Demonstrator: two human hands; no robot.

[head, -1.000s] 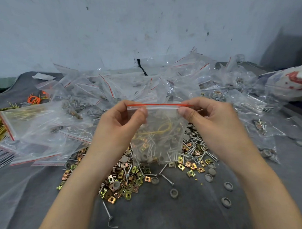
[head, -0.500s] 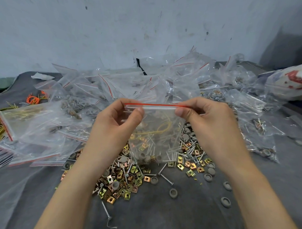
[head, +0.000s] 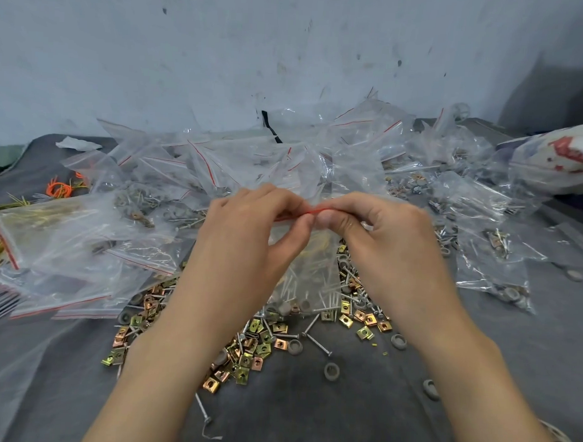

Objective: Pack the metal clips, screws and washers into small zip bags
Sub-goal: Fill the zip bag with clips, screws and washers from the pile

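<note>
From my end: grey cloth (head: 359, 421) and the heap of packed bags (head: 219, 165) at the back look same as before. Loose clips (head: 245, 359), screws (head: 319, 344) & washers (head: 332, 371) lie under the zip bag (head: 310, 271), hanging mid-frame w/ hardware inside. Diff vs 1 s ago: left hand (head: 250, 232) & right hand (head: 382, 237), both pinching its red seal (head: 317, 210), now meet at the centre, not the corners.

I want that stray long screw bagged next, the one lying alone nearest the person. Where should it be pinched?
Pinch the stray screw mid-shank from straight above, across its length: it lies flat on the grey cloth, clear of the clips, head toward the person.
</note>
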